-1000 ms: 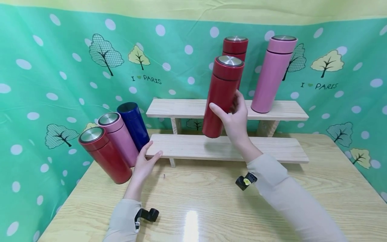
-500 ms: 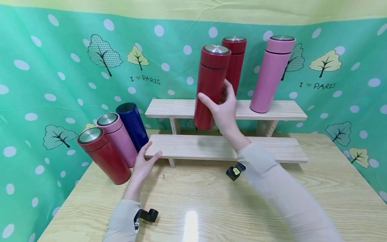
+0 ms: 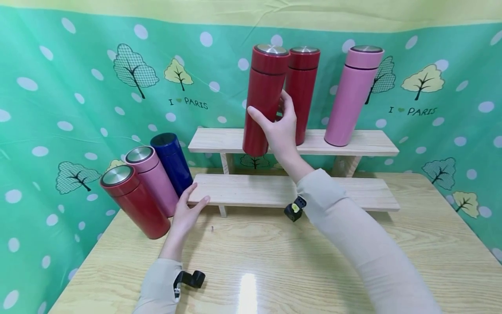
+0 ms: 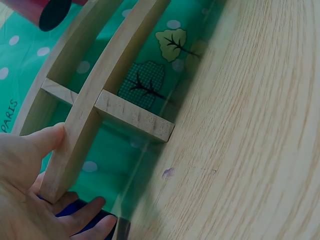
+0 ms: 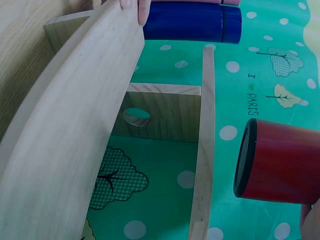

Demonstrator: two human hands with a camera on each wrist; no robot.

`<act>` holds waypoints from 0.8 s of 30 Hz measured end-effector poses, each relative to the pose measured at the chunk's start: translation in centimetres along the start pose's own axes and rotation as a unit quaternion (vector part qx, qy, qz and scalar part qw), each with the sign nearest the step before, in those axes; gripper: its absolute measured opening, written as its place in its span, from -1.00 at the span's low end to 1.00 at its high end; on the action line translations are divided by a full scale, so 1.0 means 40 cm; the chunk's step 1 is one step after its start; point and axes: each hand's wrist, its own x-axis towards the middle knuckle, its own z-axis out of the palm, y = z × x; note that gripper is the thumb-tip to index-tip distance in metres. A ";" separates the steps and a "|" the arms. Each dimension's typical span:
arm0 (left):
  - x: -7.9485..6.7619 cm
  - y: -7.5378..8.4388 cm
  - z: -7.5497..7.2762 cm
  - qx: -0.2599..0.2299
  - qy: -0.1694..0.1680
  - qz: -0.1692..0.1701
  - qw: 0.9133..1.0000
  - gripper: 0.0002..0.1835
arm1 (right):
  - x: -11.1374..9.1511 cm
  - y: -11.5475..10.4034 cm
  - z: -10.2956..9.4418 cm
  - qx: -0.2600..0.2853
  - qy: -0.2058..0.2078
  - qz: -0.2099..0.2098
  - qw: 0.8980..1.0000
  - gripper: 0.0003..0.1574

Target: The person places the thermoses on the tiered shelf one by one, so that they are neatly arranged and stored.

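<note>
A red thermos flask [image 3: 263,96] with a silver lid top is held upright, slightly tilted, in my right hand [image 3: 280,126]. Thumb and fingers wrap its lower half. In the right wrist view, the dark base of this red thermos flask [image 5: 280,162] is apart from the upper board [image 5: 204,150]. My left hand [image 3: 187,213] grips the left end of the lower board [image 3: 251,190] of a two-tier wooden shelf. The left wrist view has its thumb [image 4: 47,140] against the board's edge. A second red thermos [image 3: 303,96] and a pink thermos [image 3: 353,98] stand on the upper board [image 3: 219,139].
Left of the shelf, a red thermos [image 3: 137,203], a pink thermos [image 3: 154,179] and a blue thermos [image 3: 172,163] stand close together on the wooden table [image 3: 251,257]. A green patterned cloth [image 3: 98,96] hangs behind.
My right hand has moved up and leftward with the red thermos, from in front of the second red thermos to its left. My left hand stays at the lower board.
</note>
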 end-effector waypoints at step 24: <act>-0.002 0.007 0.000 0.005 0.002 -0.005 1.000 -0.24 | 0.094 0.034 0.050 -0.084 -0.022 0.027 0.996 0.01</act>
